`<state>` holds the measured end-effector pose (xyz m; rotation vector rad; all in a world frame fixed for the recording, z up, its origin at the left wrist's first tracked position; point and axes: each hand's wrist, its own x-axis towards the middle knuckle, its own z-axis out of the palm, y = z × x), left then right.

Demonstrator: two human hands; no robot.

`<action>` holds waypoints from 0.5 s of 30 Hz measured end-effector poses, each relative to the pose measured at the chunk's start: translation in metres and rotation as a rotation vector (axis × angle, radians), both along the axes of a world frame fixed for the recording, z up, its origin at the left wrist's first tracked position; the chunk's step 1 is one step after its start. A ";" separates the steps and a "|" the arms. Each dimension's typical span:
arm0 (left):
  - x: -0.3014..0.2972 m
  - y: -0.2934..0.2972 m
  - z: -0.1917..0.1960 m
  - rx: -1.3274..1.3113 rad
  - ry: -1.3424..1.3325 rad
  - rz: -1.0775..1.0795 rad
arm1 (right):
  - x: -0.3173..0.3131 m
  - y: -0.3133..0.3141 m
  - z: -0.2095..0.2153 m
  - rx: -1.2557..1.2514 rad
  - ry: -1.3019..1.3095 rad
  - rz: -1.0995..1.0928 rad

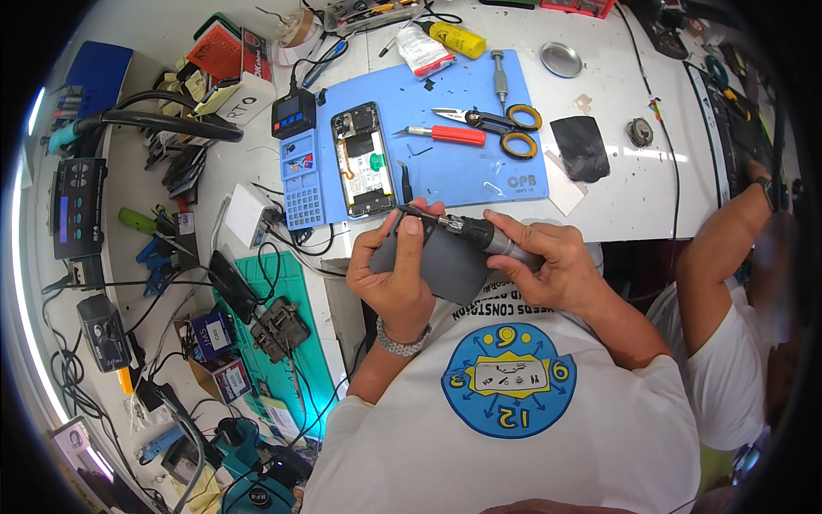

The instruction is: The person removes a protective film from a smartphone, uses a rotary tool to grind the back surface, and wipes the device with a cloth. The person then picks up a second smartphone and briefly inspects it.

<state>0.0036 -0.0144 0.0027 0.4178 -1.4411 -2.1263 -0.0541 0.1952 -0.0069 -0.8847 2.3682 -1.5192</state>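
My left hand [396, 270] is closed around a flat dark grey panel [455, 272], which looks like a phone's back cover, tilted in front of my shirt. My right hand [561, 265] grips a black and grey rotary tool [507, 244]. The tool's metal tip points left at the panel's upper corner, beside my left thumb; whether it touches cannot be made out. Beyond my hands, an opened phone [373, 182] with its battery and inner parts exposed lies on a blue work mat [479, 184]. Dark tweezers [406, 183] rest just right of the phone.
A red-handled craft knife [456, 134], scissors [511, 130] and a grey screwdriver [499, 79] lie on the mat. Left of the phone are a blue parts tray [301, 201] and a small black device [294, 113]. A black sheet [580, 149] lies rightward. Another person's arm [728, 227] reaches in at right.
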 end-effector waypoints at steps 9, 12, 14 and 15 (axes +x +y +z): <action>0.000 0.001 -0.001 0.008 0.002 0.014 | 0.000 -0.003 0.001 -0.011 -0.022 -0.018; 0.000 0.000 -0.003 0.002 0.003 0.025 | 0.000 -0.003 0.003 0.002 -0.029 -0.021; -0.001 0.000 -0.003 0.001 -0.004 0.039 | 0.000 -0.003 0.003 -0.002 -0.021 -0.020; 0.001 0.001 -0.002 0.001 -0.011 0.048 | 0.002 -0.003 0.002 -0.003 -0.019 -0.019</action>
